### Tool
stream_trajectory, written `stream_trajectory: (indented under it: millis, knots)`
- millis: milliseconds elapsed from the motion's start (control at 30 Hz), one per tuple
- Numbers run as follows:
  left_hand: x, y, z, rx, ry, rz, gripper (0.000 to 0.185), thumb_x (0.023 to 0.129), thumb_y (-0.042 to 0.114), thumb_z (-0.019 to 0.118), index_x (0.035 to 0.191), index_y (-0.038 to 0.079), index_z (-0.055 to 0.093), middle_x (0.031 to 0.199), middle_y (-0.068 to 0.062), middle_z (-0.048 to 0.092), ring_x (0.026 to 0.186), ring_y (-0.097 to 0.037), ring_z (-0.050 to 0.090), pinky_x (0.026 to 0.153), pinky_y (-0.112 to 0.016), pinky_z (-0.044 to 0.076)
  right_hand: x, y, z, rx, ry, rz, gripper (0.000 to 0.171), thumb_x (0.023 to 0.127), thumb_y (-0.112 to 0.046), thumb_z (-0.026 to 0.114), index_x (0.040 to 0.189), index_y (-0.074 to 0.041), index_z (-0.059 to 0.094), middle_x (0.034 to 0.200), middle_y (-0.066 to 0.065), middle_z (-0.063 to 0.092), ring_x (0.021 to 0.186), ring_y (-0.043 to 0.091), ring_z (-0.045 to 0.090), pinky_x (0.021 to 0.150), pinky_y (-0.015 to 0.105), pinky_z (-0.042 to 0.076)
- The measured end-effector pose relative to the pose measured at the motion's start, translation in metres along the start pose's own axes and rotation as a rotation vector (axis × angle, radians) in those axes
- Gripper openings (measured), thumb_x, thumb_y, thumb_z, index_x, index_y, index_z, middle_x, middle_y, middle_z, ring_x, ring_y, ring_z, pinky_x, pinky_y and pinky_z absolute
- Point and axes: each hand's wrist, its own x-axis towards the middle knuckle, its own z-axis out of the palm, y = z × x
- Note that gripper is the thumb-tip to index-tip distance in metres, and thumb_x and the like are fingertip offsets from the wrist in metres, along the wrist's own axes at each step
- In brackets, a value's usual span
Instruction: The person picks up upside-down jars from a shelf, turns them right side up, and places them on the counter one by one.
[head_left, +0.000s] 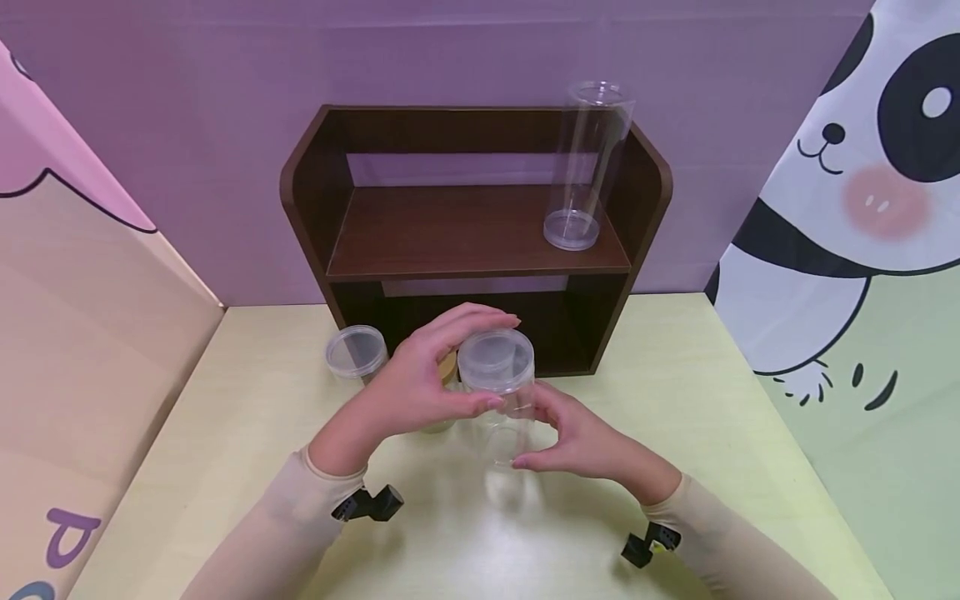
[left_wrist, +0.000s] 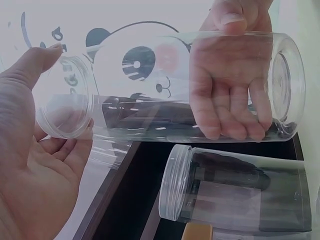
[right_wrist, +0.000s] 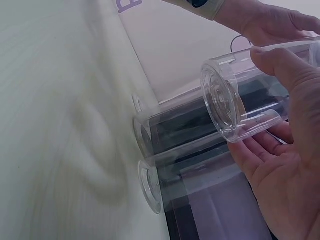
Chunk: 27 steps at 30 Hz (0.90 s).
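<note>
Both hands hold a clear cylindrical plastic jar (head_left: 498, 408) with a clear lid (head_left: 496, 360) on top. My left hand (head_left: 435, 371) curves around the lid, thumb on the near side and fingers on the far side. Lower down, my right hand (head_left: 581, 437) grips the jar's body, thumb and fingers on opposite sides. In the right wrist view the jar's base (right_wrist: 220, 102) hangs above the table. Beyond it stand two more clear jars, the nearer one (right_wrist: 200, 180) beside the other (right_wrist: 180, 127); my left hand partly hides them in the head view.
A dark brown two-tier shelf (head_left: 480, 233) stands at the table's back, with a tall clear cylinder (head_left: 588, 167) at the right of its upper tier. Left of my left hand is a clear-lidded jar (head_left: 356, 352). A tan lid (head_left: 447, 367) shows behind that hand.
</note>
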Motion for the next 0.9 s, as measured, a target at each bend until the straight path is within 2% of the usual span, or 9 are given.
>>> stream_trajectory:
  millis: [233, 467, 600, 667, 900]
  knots:
    - [0.0, -0.002, 0.001, -0.022, 0.001, 0.018, 0.078, 0.083, 0.009, 0.098, 0.153, 0.014, 0.063, 0.152, 0.002, 0.062, 0.137, -0.018, 0.058, 0.115, -0.042, 0.05, 0.001, 0.002, 0.003, 0.016, 0.003, -0.025, 0.075, 0.087, -0.001, 0.093, 0.152, -0.008, 0.055, 0.152, 0.01, 0.058, 0.139, 0.026, 0.061, 0.12, 0.052, 0.049]
    - [-0.005, -0.007, -0.003, -0.034, 0.003, 0.027, 0.081, 0.082, 0.004, 0.098, 0.154, 0.008, 0.061, 0.153, -0.008, 0.06, 0.141, -0.023, 0.057, 0.121, -0.04, 0.048, -0.002, 0.005, 0.003, -0.027, 0.04, 0.01, 0.084, 0.085, -0.003, 0.094, 0.158, -0.011, 0.053, 0.156, 0.006, 0.055, 0.143, 0.029, 0.057, 0.121, 0.056, 0.047]
    - [-0.016, -0.014, -0.012, -0.024, 0.02, 0.015, 0.079, 0.083, 0.001, 0.097, 0.153, 0.006, 0.061, 0.15, -0.013, 0.06, 0.14, -0.03, 0.058, 0.122, -0.039, 0.048, -0.008, 0.012, -0.001, -0.107, 0.077, 0.014, 0.085, 0.084, -0.003, 0.095, 0.157, -0.017, 0.053, 0.153, 0.002, 0.057, 0.143, 0.026, 0.056, 0.12, 0.057, 0.049]
    - [-0.023, -0.018, -0.019, 0.001, 0.039, 0.001, 0.078, 0.083, 0.001, 0.096, 0.153, 0.006, 0.061, 0.149, -0.011, 0.061, 0.138, -0.032, 0.06, 0.121, -0.038, 0.049, -0.012, 0.016, -0.005, -0.139, 0.097, 0.016, 0.083, 0.084, -0.004, 0.095, 0.155, -0.017, 0.053, 0.151, 0.002, 0.059, 0.142, 0.026, 0.057, 0.119, 0.058, 0.049]
    - [-0.046, -0.026, -0.044, 0.075, 0.122, -0.045, 0.068, 0.084, -0.005, 0.093, 0.145, 0.007, 0.065, 0.142, -0.001, 0.067, 0.132, -0.028, 0.063, 0.112, -0.036, 0.054, -0.017, 0.034, -0.027, -0.195, 0.188, 0.038, 0.078, 0.083, -0.002, 0.092, 0.149, -0.005, 0.052, 0.146, 0.009, 0.061, 0.139, 0.028, 0.057, 0.117, 0.066, 0.048]
